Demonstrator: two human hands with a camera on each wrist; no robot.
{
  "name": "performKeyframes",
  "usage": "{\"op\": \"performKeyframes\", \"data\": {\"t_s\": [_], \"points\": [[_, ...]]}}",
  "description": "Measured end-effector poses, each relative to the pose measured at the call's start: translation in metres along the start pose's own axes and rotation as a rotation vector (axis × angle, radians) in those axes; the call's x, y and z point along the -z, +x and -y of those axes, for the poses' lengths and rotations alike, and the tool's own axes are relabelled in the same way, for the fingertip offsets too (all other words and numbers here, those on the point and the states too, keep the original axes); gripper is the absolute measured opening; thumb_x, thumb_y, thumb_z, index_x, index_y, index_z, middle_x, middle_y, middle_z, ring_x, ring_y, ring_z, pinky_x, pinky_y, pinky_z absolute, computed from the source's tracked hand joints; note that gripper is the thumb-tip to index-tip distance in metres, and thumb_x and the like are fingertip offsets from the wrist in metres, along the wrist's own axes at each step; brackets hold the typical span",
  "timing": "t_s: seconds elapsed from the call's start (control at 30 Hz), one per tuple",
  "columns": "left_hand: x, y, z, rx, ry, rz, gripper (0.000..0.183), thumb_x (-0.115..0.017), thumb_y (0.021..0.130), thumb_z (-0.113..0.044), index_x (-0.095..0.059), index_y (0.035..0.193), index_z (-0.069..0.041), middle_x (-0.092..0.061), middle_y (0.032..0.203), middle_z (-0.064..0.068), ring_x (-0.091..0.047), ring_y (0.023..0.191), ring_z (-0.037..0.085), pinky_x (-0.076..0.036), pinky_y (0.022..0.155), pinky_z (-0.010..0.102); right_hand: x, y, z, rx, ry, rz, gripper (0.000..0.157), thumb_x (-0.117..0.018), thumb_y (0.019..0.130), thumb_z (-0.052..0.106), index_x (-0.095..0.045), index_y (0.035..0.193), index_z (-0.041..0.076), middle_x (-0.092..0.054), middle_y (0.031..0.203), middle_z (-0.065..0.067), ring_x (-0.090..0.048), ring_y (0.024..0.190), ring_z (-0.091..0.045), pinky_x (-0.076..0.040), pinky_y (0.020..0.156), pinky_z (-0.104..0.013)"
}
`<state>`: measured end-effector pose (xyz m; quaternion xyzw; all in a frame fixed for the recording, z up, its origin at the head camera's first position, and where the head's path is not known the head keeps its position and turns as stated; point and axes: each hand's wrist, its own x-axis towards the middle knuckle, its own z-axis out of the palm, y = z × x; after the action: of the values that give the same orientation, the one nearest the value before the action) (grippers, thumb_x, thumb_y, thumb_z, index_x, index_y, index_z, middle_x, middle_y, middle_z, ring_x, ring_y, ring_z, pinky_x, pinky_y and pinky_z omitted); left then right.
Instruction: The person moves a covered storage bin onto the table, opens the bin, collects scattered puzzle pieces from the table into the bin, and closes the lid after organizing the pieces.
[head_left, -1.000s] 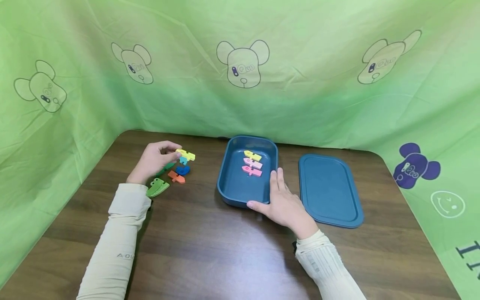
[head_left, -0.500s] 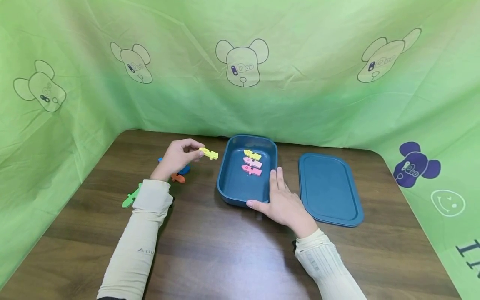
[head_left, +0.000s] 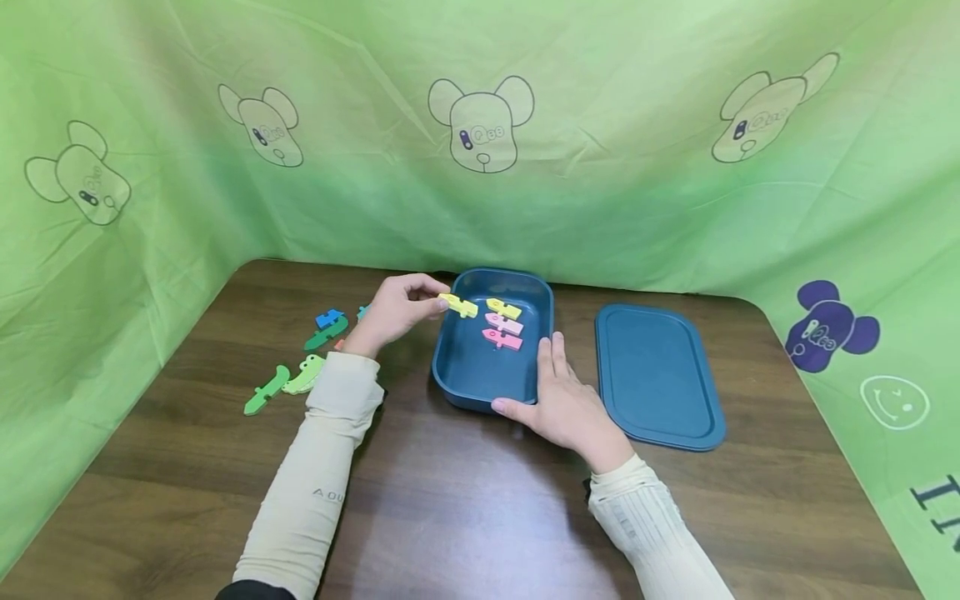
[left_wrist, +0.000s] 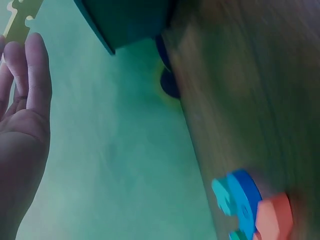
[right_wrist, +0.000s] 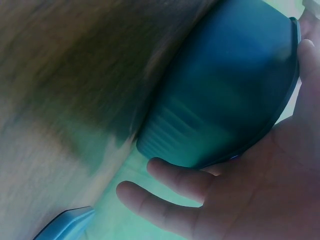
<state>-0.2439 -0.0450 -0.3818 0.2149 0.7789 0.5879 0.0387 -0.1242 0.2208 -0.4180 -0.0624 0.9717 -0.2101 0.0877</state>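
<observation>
My left hand pinches a yellow puzzle piece with notched edges over the left rim of a blue box. In the left wrist view the yellow piece shows at the fingertips, upper left. Inside the box lie a yellow piece, a light pink piece and a darker pink piece, in a row. My right hand rests on the box's near right corner, thumb at the front rim and fingers along the right side. The right wrist view shows the box's outer wall against the palm.
On the table's left lie several more pieces: a green one, a crocodile-head one, a dark green one and a blue one. An orange piece shows in the left wrist view. The blue lid lies right of the box.
My left hand has carried the yellow piece rightward from the pile of pieces to the box's left rim, uncovering pieces on the left. My right hand has stayed on the box.
</observation>
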Motion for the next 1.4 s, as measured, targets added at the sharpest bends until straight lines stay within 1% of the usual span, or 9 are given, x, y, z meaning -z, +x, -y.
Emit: {"op": "performKeyframes", "data": {"t_s": [0.13,0.37,0.53,0.6,0.67,0.8,0.9,1.2,1.4], "points": [[-0.011,0.006,-0.005,-0.012,-0.011,0.016,0.025,-0.072,0.094,-0.007,-0.071,0.116,0.005,-0.069,0.097,0.015,-0.066,0.085,0.040,-0.055,0.083,0.055,0.000,0.000,0.000,0.003,-0.003,-0.002,0.128,-0.053,0.083,0.083,0.001,0.159,-0.003,0.011,0.165,-0.023,-0.030,0.141,-0.052,-0.036,0.104,-0.064],[-0.028,0.018,-0.013,-0.040,-0.012,0.033,0.025,-0.072,0.095,-0.009,-0.071,0.116,0.004,-0.069,0.097,0.012,-0.067,0.079,0.026,-0.056,0.082,0.051,-0.001,0.000,-0.001,0.004,-0.003,-0.006,0.128,-0.053,0.082,0.084,0.001,0.159,-0.004,0.009,0.165,-0.024,-0.031,0.140,-0.052,-0.037,0.103,-0.065],[-0.038,0.026,-0.021,-0.055,-0.020,0.042,0.026,-0.072,0.095,-0.010,-0.071,0.117,0.004,-0.070,0.096,0.011,-0.067,0.082,0.032,-0.057,0.077,0.038,-0.001,0.000,-0.002,0.007,0.000,-0.005,0.127,-0.055,0.083,0.081,0.002,0.159,-0.004,0.010,0.165,-0.023,-0.032,0.140,-0.052,-0.037,0.103,-0.065],[-0.041,0.029,-0.024,-0.062,-0.032,0.051,0.025,-0.072,0.095,-0.011,-0.071,0.116,0.003,-0.070,0.096,0.012,-0.067,0.083,0.035,-0.058,0.076,0.036,-0.001,0.000,-0.001,0.004,0.004,-0.006,0.126,-0.056,0.084,0.080,0.002,0.159,-0.003,0.010,0.165,-0.023,-0.031,0.140,-0.052,-0.037,0.103,-0.065],[-0.045,0.032,-0.026,-0.068,-0.039,0.057,0.024,-0.072,0.095,-0.012,-0.072,0.116,0.001,-0.069,0.097,0.012,-0.067,0.084,0.036,-0.058,0.077,0.036,-0.001,0.000,-0.001,0.005,0.003,-0.007,0.126,-0.056,0.084,0.079,0.001,0.159,-0.004,0.009,0.165,-0.023,-0.031,0.140,-0.052,-0.036,0.103,-0.065],[-0.049,0.036,-0.026,-0.049,-0.039,0.059,0.024,-0.073,0.095,-0.013,-0.072,0.115,-0.002,-0.069,0.099,0.010,-0.068,0.082,0.029,-0.058,0.079,0.038,0.000,0.000,-0.001,0.004,0.006,-0.002,0.125,-0.056,0.084,0.079,0.001,0.159,-0.004,0.009,0.165,-0.023,-0.030,0.141,-0.052,-0.036,0.104,-0.065],[-0.050,0.037,-0.027,-0.029,-0.044,0.055,0.025,-0.072,0.095,-0.014,-0.072,0.116,0.000,-0.069,0.100,0.010,-0.067,0.082,0.026,-0.057,0.083,0.043,0.001,-0.001,-0.001,0.004,0.006,0.002,0.126,-0.055,0.084,0.080,0.001,0.159,-0.004,0.010,0.165,-0.023,-0.030,0.140,-0.052,-0.036,0.104,-0.065],[-0.049,0.041,-0.041,-0.069,-0.069,0.074,0.028,-0.072,0.095,-0.012,-0.070,0.119,0.004,-0.070,0.100,0.011,-0.067,0.082,0.029,-0.057,0.082,0.045,0.001,0.000,-0.001,-0.012,0.011,0.008,0.126,-0.057,0.084,0.080,0.003,0.159,-0.001,0.013,0.165,-0.021,-0.031,0.141,-0.051,-0.035,0.105,-0.065],[-0.055,0.049,-0.037,-0.053,-0.078,0.103,0.026,-0.072,0.096,-0.011,-0.070,0.118,0.003,-0.070,0.099,0.012,-0.064,0.079,0.030,-0.056,0.081,0.045,0.000,0.000,0.000,-0.001,0.009,0.000,0.126,-0.057,0.083,0.080,0.001,0.159,-0.002,0.011,0.165,-0.023,-0.031,0.141,-0.051,-0.037,0.104,-0.064]]}}
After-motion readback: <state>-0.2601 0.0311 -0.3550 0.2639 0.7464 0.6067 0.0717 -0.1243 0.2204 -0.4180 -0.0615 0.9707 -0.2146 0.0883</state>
